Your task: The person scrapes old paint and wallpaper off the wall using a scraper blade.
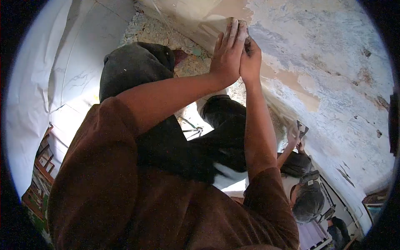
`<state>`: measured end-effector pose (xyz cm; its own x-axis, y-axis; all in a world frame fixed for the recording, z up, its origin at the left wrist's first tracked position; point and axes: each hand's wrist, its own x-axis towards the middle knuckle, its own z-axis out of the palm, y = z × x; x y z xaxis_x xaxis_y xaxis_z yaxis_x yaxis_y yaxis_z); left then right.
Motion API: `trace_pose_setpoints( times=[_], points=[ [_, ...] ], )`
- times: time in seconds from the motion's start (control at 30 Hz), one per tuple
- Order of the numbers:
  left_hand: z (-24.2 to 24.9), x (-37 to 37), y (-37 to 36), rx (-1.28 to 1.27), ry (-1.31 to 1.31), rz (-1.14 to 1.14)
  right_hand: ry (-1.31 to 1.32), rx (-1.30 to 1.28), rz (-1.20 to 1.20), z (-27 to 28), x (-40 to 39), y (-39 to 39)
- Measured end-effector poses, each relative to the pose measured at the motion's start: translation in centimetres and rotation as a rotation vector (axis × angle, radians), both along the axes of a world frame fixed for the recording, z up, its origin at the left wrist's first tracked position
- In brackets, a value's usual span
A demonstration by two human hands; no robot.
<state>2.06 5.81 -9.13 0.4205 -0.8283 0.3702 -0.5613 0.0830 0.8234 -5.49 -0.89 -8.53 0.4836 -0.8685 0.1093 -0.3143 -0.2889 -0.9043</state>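
Both hands meet high against the patchy, peeling wall (316, 46). The fingers of my left hand (227, 60) are long and pressed together, tips dusted white, lying over a dark hand tool (248, 43). Around the tool's near part, my right hand (251, 62) is closed, its palm edge touching the left hand. Most of the tool is hidden by fingers, so its exact kind cannot be made out. Bare beige patches (298, 85) show beside the hands where the whitish-blue coating is absent.
At lower right, a co-worker in a dark cap (309, 200) holds a dark-bladed scraper (302, 129) near the same wall. Rubble (148, 31) lies along the wall's foot. White sheeting (29, 96) hangs at left, above wooden frames (41, 171). My bent knee (135, 68) is below the hands.
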Motion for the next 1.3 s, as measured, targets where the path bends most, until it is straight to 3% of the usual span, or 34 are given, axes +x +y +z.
trace_pose_setpoints(
  times=[0.33,0.4,0.73,1.3],
  points=[
    [-0.3,-0.3,0.6,0.058,-0.063,-0.045,-0.014,-0.062,-0.056,-1.2,-0.7,1.2],
    [-0.5,-0.4,0.4,0.054,-0.059,-0.044,-0.072,0.077,-0.073,-1.0,-0.8,1.4],
    [-0.4,-0.2,0.1,-0.021,-0.011,-0.057,-0.077,0.066,-0.036,-0.6,-0.7,0.6],
    [0.0,-0.3,0.0,-0.046,0.019,-0.053,0.07,0.029,0.005,-0.1,-1.3,0.0]
  ],
)
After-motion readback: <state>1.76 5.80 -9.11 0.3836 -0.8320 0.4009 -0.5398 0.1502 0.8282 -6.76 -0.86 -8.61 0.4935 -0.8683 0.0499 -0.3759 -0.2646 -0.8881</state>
